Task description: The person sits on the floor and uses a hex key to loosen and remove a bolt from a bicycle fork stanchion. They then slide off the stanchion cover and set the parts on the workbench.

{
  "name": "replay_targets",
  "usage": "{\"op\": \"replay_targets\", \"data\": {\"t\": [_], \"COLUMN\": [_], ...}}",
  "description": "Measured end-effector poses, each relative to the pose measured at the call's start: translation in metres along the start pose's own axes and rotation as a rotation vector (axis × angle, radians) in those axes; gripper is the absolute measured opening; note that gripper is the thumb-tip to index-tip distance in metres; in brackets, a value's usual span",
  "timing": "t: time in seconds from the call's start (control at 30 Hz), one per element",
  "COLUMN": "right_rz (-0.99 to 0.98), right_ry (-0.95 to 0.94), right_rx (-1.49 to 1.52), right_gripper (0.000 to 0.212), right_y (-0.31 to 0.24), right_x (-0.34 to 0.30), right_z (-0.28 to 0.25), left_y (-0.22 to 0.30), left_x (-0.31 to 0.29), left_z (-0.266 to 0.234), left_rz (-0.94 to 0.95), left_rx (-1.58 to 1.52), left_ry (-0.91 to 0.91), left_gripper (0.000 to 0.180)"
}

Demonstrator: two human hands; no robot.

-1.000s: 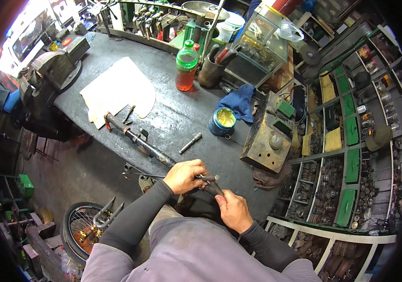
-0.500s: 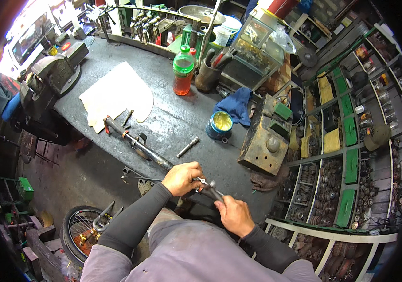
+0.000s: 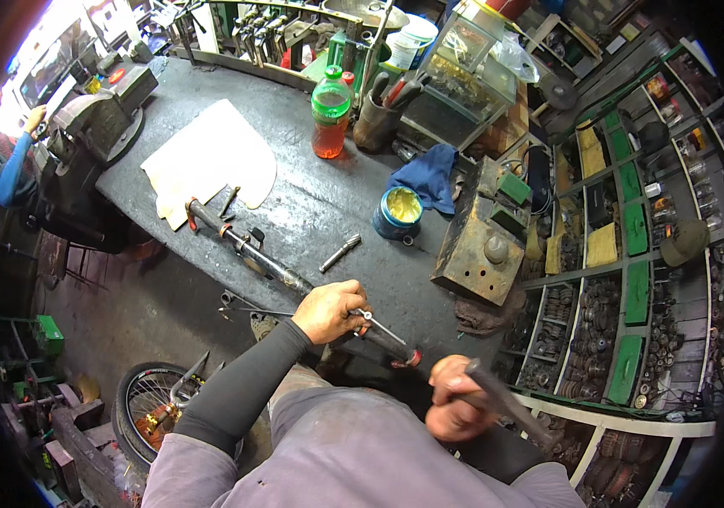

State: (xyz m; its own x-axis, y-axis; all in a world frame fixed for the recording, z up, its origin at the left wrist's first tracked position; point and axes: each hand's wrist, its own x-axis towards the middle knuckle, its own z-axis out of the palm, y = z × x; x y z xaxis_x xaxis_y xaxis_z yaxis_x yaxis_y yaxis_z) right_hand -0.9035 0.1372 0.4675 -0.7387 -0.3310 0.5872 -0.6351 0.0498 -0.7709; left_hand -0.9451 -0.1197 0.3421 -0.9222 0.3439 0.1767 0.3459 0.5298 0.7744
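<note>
A long black metal tube (image 3: 264, 267) with reddish rings and a small bracket lies slantwise over the bench's near edge towards me. My left hand (image 3: 332, 311) is closed at its near part, pinching a slim silver rod (image 3: 385, 328) with a rounded end. The rod runs along the tube towards a red ring (image 3: 413, 358) at the near end. Off to the right, apart from the tube, my right hand (image 3: 456, 398) grips a hammer (image 3: 510, 405), dark and smeared by motion. A short silver shaft (image 3: 341, 253) lies on the bench beyond my left hand.
On the bench (image 3: 209, 89) are a pale cloth (image 3: 209, 157), a bottle of red liquid (image 3: 330, 118), a grease tub (image 3: 397, 212), a blue rag (image 3: 429, 178) and a rusty metal box (image 3: 480, 241). A vise (image 3: 95, 127) stands left, near another person (image 3: 2, 169). Parts shelves (image 3: 633, 292) line the right.
My right hand has swung the hammer away from the tube, to the right and towards me. The left hand stays at the tube, and the rod shows more fully. The other person's arm has risen.
</note>
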Motion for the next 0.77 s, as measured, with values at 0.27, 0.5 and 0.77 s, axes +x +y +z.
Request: {"op": "replay_targets", "data": {"t": [0.27, 0.5, 0.77], "right_rz": [0.415, 0.351, 0.696], "right_ry": [-0.266, -0.328, -0.602], "right_rx": [-0.452, -0.514, -0.71], "right_gripper": [0.037, 0.025, 0.04], "right_y": [0.016, -0.003, 0.051], "right_x": [0.002, 0.031, -0.028], "right_z": [0.008, 0.004, 0.002], "left_y": [-0.006, -0.003, -0.003], "left_x": [0.009, 0.007, 0.0], "left_z": [-0.003, -0.004, 0.001], "left_rz": [0.03, 0.01, 0.026], "left_rx": [0.059, 0.081, 0.04], "left_ry": [0.041, 0.02, 0.025], "left_gripper": [0.02, 0.019, 0.018]}}
